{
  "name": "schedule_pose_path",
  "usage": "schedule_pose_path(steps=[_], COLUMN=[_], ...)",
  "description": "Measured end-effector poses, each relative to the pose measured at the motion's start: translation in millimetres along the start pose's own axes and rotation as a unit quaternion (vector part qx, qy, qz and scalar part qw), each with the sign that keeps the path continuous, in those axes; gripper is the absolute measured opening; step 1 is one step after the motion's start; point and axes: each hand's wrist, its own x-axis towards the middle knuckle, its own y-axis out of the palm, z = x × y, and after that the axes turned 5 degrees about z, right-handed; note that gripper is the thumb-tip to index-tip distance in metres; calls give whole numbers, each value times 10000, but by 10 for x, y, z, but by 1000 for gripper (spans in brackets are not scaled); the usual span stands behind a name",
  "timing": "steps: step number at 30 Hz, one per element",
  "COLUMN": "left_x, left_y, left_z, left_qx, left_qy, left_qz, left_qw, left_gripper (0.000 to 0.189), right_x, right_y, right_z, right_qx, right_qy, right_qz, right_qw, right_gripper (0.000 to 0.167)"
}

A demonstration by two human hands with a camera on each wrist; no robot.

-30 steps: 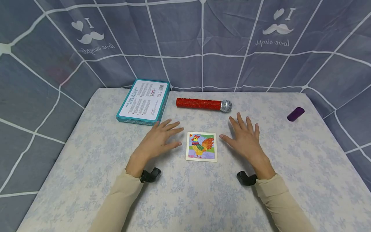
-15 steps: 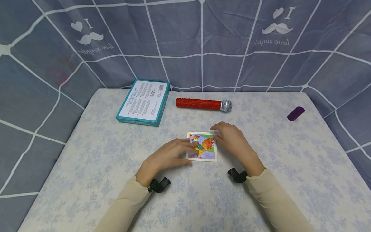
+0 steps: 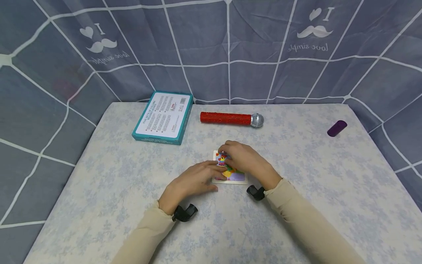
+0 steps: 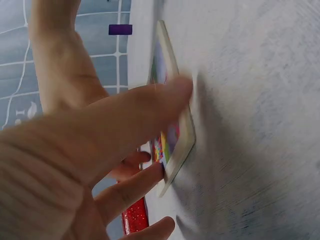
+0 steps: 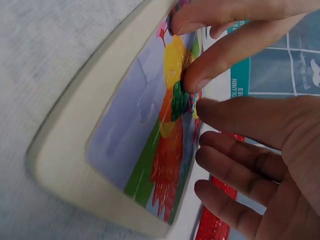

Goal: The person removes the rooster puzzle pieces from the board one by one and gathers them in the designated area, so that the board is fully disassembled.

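A square wooden jigsaw puzzle [image 3: 238,177] with a pale frame and a rooster picture lies flat on the table, partly covered by both hands. My left hand [image 3: 196,178] comes in from its left side, fingers extended over the picture; in the right wrist view two left fingertips [image 5: 197,77] touch the rooster. Over the upper right part is my right hand [image 3: 245,159], its fingers loosely bent. The right wrist view shows the right thumb [image 5: 225,112] close to the rooster's neck, beside the left fingertips, with the other right fingers spread past the frame's far edge.
Behind the puzzle lies a red glittery microphone [image 3: 227,118] with a silver head. A teal box [image 3: 163,115] with a white printed label sits at the back left. Far to the right is a small purple cylinder [image 3: 337,128]. A grey patterned curtain [image 3: 211,44] hangs behind the table.
Both hands have moved inward from either side of the puzzle onto it. The left arrived first; the right has since slid further left over the picture. The puzzle lies where it was.
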Motion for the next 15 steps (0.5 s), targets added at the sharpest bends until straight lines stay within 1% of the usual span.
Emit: schedule_pose_path(steps=[3, 6, 11, 15], left_x=[8, 12, -2, -15], left_y=[22, 38, 35, 24], left_z=[-7, -13, -20, -19], left_qx=[204, 168, -80, -130], left_qy=[79, 77, -52, -179], left_qz=[-142, -199, -78, 47], left_qw=[9997, 9996, 9999, 9997], left_gripper=[35, 37, 43, 48], right_x=[45, 71, 106, 139], right_y=[7, 14, 17, -3], right_z=[10, 11, 28, 48], right_qx=[28, -19, -70, -56], right_qy=[51, 139, 209, 203], right_qz=[108, 187, 290, 386], right_qw=[9999, 9997, 9993, 9990], right_gripper=[31, 31, 30, 27])
